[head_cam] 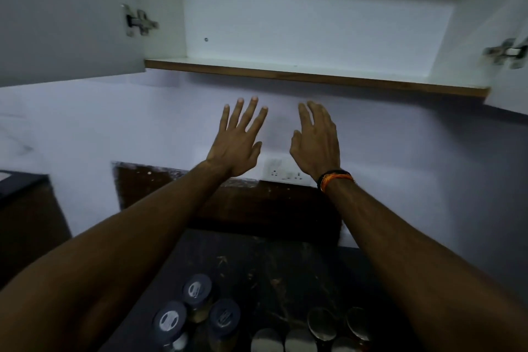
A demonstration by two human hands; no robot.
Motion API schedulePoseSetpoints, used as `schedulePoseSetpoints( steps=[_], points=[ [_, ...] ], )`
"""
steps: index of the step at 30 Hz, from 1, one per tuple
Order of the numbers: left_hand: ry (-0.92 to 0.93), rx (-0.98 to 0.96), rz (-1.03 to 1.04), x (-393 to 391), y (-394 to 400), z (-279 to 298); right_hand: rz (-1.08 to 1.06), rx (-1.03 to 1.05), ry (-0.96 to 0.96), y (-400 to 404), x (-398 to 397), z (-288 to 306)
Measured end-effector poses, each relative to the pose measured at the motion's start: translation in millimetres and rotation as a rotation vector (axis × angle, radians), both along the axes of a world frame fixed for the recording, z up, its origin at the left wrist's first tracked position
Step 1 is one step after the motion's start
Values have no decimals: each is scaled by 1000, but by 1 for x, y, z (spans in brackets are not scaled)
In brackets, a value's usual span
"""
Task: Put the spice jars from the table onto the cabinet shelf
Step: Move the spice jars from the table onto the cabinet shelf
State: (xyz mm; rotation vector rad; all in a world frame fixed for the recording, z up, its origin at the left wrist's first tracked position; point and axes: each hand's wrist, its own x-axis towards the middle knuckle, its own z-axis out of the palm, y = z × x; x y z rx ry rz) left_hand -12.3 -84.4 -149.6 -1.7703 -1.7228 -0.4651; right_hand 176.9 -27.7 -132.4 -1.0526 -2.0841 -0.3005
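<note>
Several spice jars stand on the dark table (280,271) at the bottom of the head view: three with dark grey lids (197,290) on the left and several with shiny metal lids (321,321) on the right. Above, the white cabinet shelf (314,77) with a brown front edge holds nothing visible. My left hand (238,143) and my right hand (317,141) are both raised below the shelf, fingers spread, holding nothing. An orange and black band circles my right wrist.
Both cabinet doors hang open, the left door (71,17) and the right door (511,37), with metal hinges showing. A white wall socket (281,170) sits behind my hands. A dark counter corner (17,183) is at the left.
</note>
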Motion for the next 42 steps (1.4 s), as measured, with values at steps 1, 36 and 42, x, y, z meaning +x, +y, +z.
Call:
schedulePoseSetpoints(
  steps=[1, 36, 42],
  points=[
    [0, -10, 19, -8, -6, -3, 15, -21, -8, -1, -8, -5],
    [-567, -894, 29, -61, -133, -312, 127, -927, -352, -136, -100, -316],
    [-554, -959, 12, -52, -127, -340, 23, -996, -394, -151, -98, -348]
  ],
)
